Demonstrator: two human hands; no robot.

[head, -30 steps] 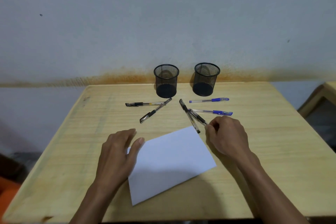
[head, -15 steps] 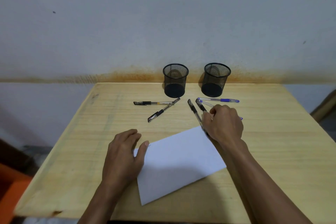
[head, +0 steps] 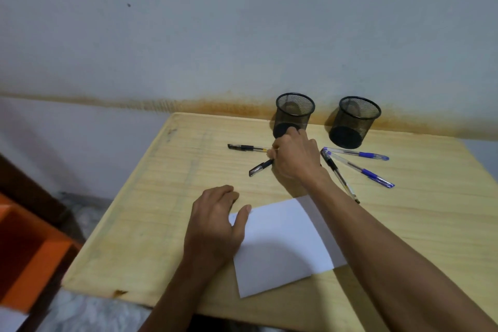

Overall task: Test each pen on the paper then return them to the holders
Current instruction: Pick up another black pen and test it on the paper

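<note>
Two black mesh holders, one left (head: 295,112) and one right (head: 356,121), stand empty at the table's back edge. My right hand (head: 295,156) reaches in front of the left holder, fingers curled over the spot where two black pens meet. One of these pens (head: 246,147) lies flat to the left and the other (head: 260,167) slants toward me. Whether the fingers grip either pen is hidden. A third black pen (head: 340,176) and two blue pens, one farther (head: 359,154) and one nearer (head: 362,170), lie to the right. My left hand (head: 215,226) rests open on the left corner of the white paper (head: 283,248).
The wooden table (head: 151,213) ends close on the left and front, with the wall right behind the holders. An orange box (head: 29,250) sits on the floor at the lower left. My right forearm crosses above the paper's right side.
My right hand has left the black and blue pens on the right and moved left to the two black pens by the left holder. The view has swung left. The left hand stays on the paper.
</note>
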